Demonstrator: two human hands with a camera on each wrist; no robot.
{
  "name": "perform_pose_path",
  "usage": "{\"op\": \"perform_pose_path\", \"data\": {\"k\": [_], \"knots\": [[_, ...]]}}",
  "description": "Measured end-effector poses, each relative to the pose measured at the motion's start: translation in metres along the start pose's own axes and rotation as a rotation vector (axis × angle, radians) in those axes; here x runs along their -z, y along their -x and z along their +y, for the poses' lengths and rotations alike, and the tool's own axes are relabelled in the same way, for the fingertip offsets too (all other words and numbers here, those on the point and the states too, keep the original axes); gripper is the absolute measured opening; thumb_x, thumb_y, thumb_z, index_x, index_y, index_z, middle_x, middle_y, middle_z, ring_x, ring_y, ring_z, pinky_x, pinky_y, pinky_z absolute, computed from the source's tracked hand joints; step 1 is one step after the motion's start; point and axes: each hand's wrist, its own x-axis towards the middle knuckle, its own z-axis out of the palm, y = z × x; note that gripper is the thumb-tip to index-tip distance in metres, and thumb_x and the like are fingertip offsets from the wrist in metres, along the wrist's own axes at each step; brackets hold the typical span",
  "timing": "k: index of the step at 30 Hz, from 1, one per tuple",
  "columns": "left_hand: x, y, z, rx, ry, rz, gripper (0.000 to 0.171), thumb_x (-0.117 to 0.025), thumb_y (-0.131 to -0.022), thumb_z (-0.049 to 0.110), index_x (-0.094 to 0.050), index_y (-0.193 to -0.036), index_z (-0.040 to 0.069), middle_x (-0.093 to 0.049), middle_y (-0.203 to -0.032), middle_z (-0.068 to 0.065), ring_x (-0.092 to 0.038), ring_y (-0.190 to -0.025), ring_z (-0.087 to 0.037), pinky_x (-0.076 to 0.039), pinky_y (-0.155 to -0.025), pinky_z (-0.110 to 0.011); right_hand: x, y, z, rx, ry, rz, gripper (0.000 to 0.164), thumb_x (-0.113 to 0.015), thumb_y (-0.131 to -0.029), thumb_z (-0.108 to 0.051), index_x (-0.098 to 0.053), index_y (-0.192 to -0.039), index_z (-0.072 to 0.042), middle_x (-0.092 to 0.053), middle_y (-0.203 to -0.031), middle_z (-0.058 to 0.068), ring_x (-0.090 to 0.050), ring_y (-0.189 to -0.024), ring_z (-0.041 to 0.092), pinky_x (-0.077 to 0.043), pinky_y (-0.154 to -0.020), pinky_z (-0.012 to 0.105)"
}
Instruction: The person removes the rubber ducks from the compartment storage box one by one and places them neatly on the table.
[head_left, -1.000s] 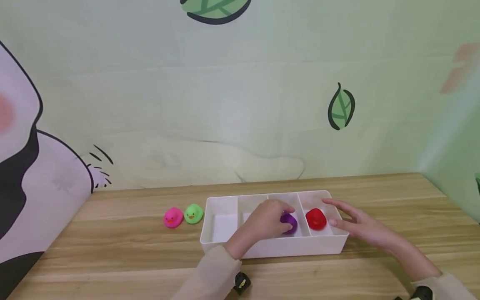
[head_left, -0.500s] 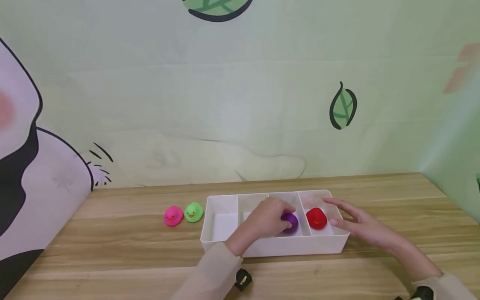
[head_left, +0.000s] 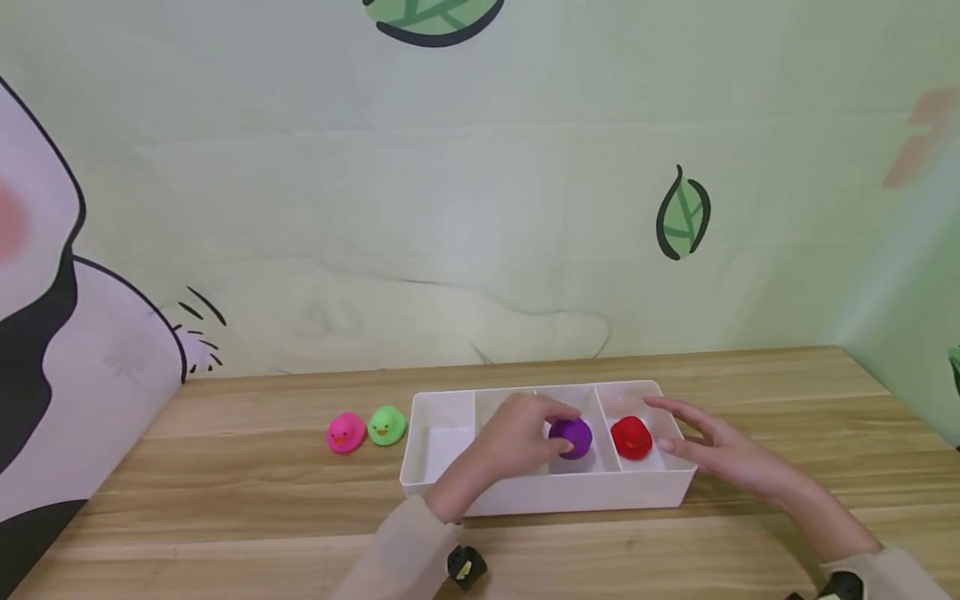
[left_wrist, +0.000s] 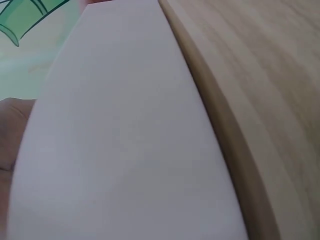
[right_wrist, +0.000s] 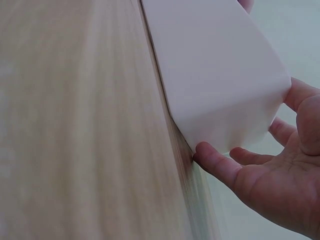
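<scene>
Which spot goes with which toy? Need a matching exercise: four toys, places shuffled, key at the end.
1. pink duck
2. green duck
3. red toy
4. purple toy

A. held by the left hand
B. on the table, nearer the tray
C. in the tray's rightmost compartment
D. on the table, farther from the tray

Pairs: 1-D; 2-B; 3-C; 4-A

The head camera is looking forward and down from above and behind the left hand [head_left: 513,440] and right hand [head_left: 729,454], farthest off. Behind the left hand, a wrist camera is facing the tray [head_left: 588,494] very closely; behind the right hand, another is facing its corner, slightly farther. Both are sharing its front and the tabletop [right_wrist: 85,130].
</scene>
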Motion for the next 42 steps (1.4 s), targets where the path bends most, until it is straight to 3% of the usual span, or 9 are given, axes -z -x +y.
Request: {"op": "perform_pose_path", "data": {"k": [5, 17, 31, 42], "knots": [[0.009, 0.006, 0.0, -0.019, 0.094, 0.021, 0.029, -0.068, -0.078, 0.004, -0.066, -0.107, 0.0, -0.069, -0.093, -0.008, -0.064, -0.086, -0.013, -0.048, -0.079, -0.023, 0.0, 0.0, 0.0, 0.005, 0.004, 0.0, 0.058, -0.053, -0.092, -0.024, -0.027, -0.142, -0.014, -0.005, -0.149, 0.024, -0.006, -0.129, 0.054, -0.038, -0.089, 0.061], [0.033, 0.024, 0.002, 0.03, 0.253, 0.122, 0.031, -0.071, -0.077, 0.009, -0.067, -0.108, 0.005, -0.069, -0.096, -0.006, -0.062, -0.087, -0.015, -0.048, -0.065, -0.021, -0.001, 0.0, 0.002, 0.027, 0.002, 0.01, 0.057, -0.054, -0.091, -0.022, -0.029, -0.142, -0.012, -0.008, -0.148, 0.024, -0.011, -0.129, 0.052, -0.038, -0.091, 0.058], [0.064, 0.056, -0.02, 0.121, 0.249, 0.226, 0.03, -0.072, -0.076, 0.009, -0.068, -0.106, 0.006, -0.069, -0.1, -0.006, -0.061, -0.089, -0.018, -0.05, -0.068, -0.024, 0.0, 0.0, 0.003, 0.021, 0.023, 0.014, 0.057, -0.054, -0.091, -0.024, -0.03, -0.142, -0.015, -0.01, -0.148, 0.023, -0.011, -0.13, 0.051, -0.039, -0.089, 0.059], [0.088, 0.088, -0.04, 0.284, 0.3, 0.3, 0.028, -0.071, -0.076, 0.008, -0.069, -0.104, 0.007, -0.068, -0.102, -0.006, -0.057, -0.091, -0.019, -0.049, -0.071, -0.029, 0.0, 0.0, 0.002, 0.03, 0.041, 0.018, 0.056, -0.053, -0.091, -0.024, -0.03, -0.141, -0.015, -0.011, -0.148, 0.023, -0.011, -0.13, 0.051, -0.036, -0.091, 0.062]]}}
